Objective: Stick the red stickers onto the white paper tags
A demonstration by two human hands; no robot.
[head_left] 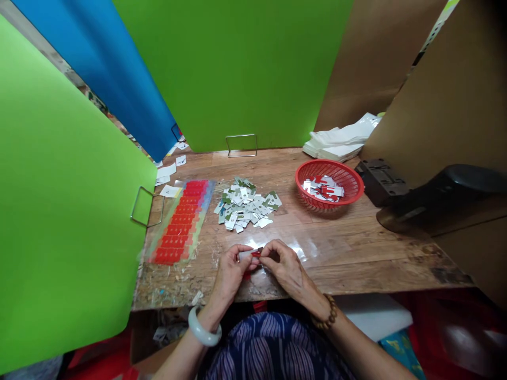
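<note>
Hands (232,269) (285,266) pinch small red piece (256,254) — card pile (247,205), red basket (328,184) beyond.

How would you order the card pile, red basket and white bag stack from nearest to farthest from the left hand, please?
From the left hand, pinching a small card:
1. Card pile, straight ahead.
2. Red basket, ahead to the right.
3. White bag stack, far right corner.

Left hand (232,269) and right hand (285,266) pinch a small red piece (256,254) above the wooden table (356,253).
</note>
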